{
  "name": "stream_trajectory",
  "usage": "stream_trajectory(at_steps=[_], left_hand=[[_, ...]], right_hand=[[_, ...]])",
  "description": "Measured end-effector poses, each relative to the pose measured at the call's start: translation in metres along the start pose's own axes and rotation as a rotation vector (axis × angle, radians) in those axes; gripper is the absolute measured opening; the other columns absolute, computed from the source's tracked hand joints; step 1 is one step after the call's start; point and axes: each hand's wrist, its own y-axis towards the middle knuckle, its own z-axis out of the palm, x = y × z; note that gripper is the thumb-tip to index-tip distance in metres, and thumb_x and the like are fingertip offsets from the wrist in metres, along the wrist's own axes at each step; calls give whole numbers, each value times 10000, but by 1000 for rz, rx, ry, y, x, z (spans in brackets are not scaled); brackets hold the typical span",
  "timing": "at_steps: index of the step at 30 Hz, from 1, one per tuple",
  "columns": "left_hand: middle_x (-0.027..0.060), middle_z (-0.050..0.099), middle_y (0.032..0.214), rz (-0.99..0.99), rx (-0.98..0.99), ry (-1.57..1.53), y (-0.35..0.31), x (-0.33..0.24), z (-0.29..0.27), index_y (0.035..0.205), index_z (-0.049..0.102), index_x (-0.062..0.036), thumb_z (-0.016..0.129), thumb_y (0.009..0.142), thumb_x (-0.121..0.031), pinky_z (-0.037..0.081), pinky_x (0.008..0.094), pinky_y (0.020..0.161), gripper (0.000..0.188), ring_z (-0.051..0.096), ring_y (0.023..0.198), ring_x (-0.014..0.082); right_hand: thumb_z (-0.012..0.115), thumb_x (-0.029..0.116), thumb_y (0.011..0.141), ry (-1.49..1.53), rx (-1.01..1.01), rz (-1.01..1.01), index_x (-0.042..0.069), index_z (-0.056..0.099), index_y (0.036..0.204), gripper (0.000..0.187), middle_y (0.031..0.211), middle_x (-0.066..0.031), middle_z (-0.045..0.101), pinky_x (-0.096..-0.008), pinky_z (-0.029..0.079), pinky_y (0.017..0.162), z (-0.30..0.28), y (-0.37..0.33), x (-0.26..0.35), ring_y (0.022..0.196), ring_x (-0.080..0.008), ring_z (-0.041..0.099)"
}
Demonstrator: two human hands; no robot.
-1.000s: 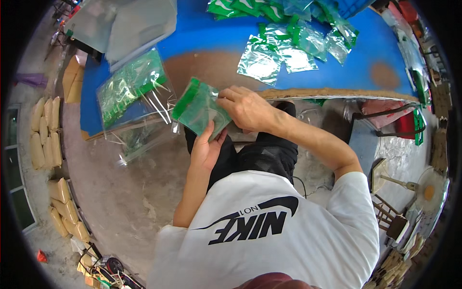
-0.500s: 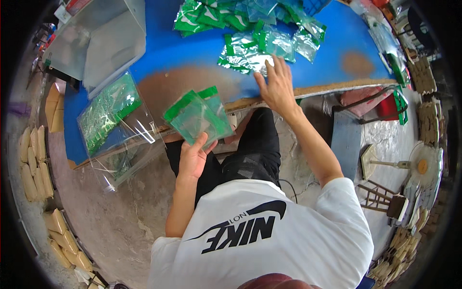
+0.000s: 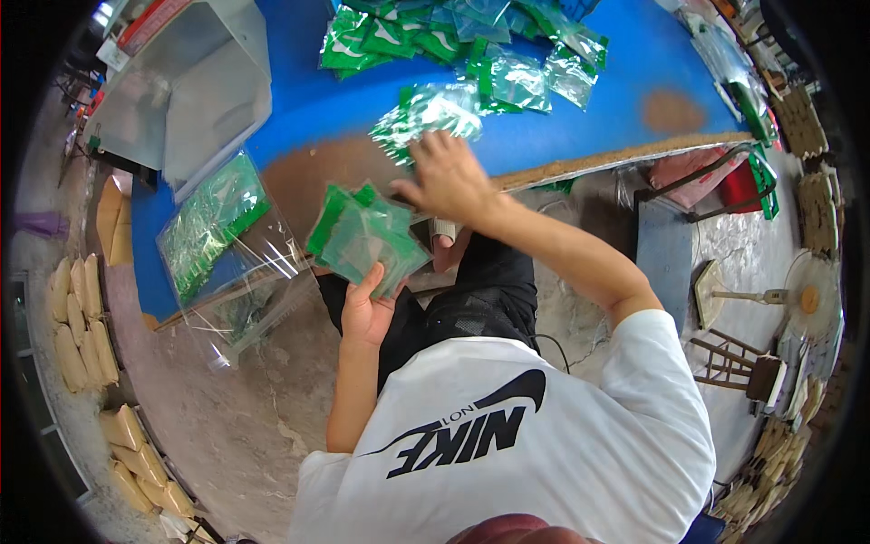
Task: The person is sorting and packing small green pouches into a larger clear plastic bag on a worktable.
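Observation:
In my left hand [image 3: 368, 306] is a fanned stack of small clear plastic bags [image 3: 364, 238] with green edges, pinched at its lower corner between thumb and fingers above my lap. My right hand [image 3: 455, 184] reaches over the table's near edge. Its fingertips rest on loose bags of the same kind [image 3: 428, 109], slightly blurred, while its thumb stands apart from the fingers. Beyond lies a heap of green-edged bags [image 3: 408, 32], with a clear bag [image 3: 521, 77] at its near side.
A large clear bag [image 3: 214, 231] packed with green-edged pieces overhangs the blue table [image 3: 598, 118] at left. Behind it stands a translucent bin [image 3: 213, 113]. To the right are a fan [image 3: 805, 297], a wooden stool [image 3: 739, 367] and a blue bench [image 3: 662, 245].
My right hand has moved left, and the bags under its fingertips have slid left from the near side of the heap. The stack in my left hand has turned and its bags are spread differently.

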Motion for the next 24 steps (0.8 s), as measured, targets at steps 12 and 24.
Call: stream_trajectory(at_steps=[12,24], left_hand=[[96,604,1294,9,-30,-51,-16,-2,23,1315,518,-35,651,941,-83,505,417,1027,400,604,1190,246],[128,576,1334,193,-138,11,-10,0,0,1370,470,-14,639,938,-61,491,439,1049,466,580,1222,281]], right_hand=[[563,50,907,254,-218,-84,-30,623,1179,290,1281,-216,593,-461,427,1029,-4,-32,-19,1213,-394,528],[658,68,790,394,-104,-541,14,633,1174,389,1260,-182,622,-432,465,1007,14,-2,2,1182,-349,593]])
